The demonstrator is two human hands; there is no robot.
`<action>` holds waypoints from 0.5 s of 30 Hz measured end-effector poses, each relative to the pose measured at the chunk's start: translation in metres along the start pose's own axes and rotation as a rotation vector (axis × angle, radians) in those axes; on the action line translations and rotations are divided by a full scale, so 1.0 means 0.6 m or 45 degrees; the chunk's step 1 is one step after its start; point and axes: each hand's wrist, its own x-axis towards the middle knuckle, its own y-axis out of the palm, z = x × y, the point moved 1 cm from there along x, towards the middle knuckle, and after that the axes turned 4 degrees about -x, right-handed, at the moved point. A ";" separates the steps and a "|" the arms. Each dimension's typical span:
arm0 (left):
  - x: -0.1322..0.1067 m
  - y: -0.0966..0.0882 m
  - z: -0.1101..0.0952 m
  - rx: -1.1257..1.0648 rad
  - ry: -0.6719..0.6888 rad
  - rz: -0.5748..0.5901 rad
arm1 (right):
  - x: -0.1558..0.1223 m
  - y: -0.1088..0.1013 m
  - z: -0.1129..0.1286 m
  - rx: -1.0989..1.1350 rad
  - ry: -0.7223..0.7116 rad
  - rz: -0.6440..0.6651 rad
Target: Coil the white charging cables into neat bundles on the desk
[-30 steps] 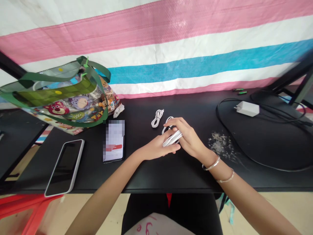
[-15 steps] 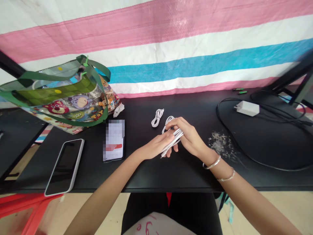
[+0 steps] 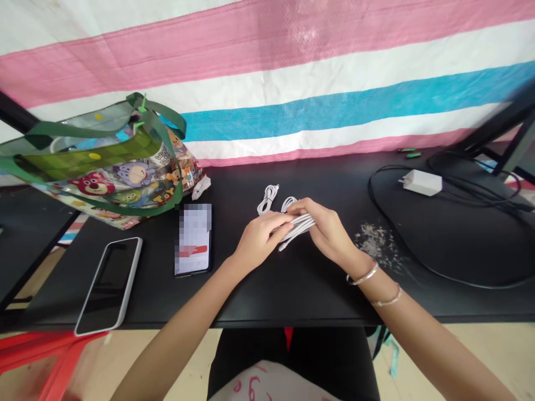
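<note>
fingers (image 3: 281,234) of left hand (image 3: 254,238) and right hand (image 3: 328,229) clasp folded white cable (image 3: 301,225), partly covering it.

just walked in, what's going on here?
The person's left hand and right hand hold a folded white cable between them at the black table. A bundled white cable lies just beyond; beside it, a white loop shows partly behind the right hand. A lit phone lies to the left, a white charger to the right.
</note>
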 end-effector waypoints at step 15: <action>0.002 -0.003 0.001 -0.149 0.020 -0.099 | 0.004 -0.002 0.002 0.130 0.161 -0.066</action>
